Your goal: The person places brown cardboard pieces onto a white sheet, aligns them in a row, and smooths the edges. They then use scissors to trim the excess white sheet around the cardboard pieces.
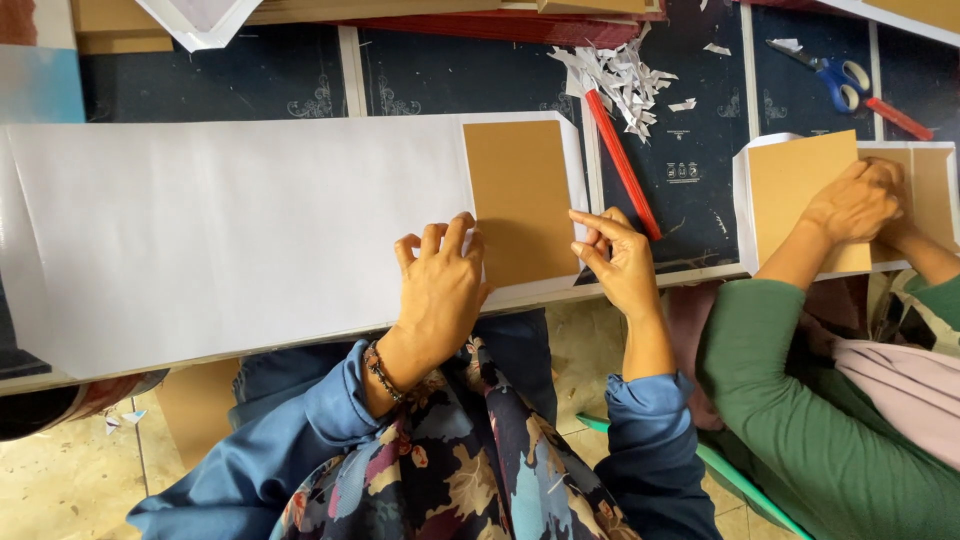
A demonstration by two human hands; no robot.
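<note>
Across the dark tabletop, a long white paper sheet, long axis running left to right, with a brown card lying on its right end. Left hand pressed flat, fingers spread, on the sheet at the card's near-left corner. Right hand just right of the card, fingertips pinching the sheet's folded white edge at the near-right corner. Both hands equally close to the card. Farther right, a red ruler, paper scraps, blue scissors, and a co-worker's hands pressing another card.
</note>
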